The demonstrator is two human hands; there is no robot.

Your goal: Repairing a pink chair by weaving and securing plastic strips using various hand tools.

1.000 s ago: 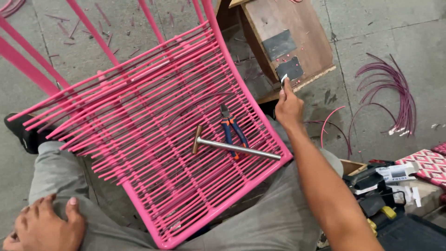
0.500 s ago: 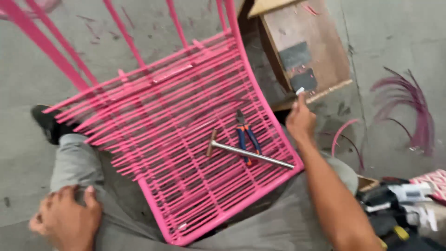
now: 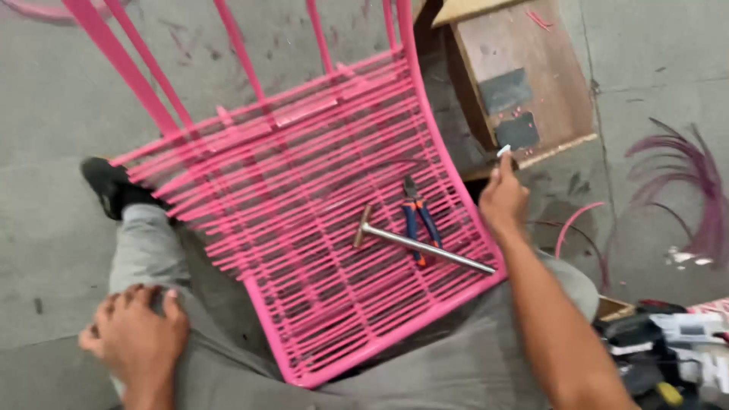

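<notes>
Right hand (image 3: pixel 503 199) pinches small white piece (image 3: pixel 503 150) at 2 o'clock of pink chair frame (image 3: pixel 319 228); left hand (image 3: pixel 137 326) lies relaxed, empty, on knee, bracing; hammer (image 3: pixel 418 243) and pliers (image 3: pixel 418 220) rest on the weave.

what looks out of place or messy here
The pink chair frame lies tipped across the person's lap, with a hammer and pliers loose on its woven cords. Cut cord pieces are strewn on the floor to the right.
</notes>
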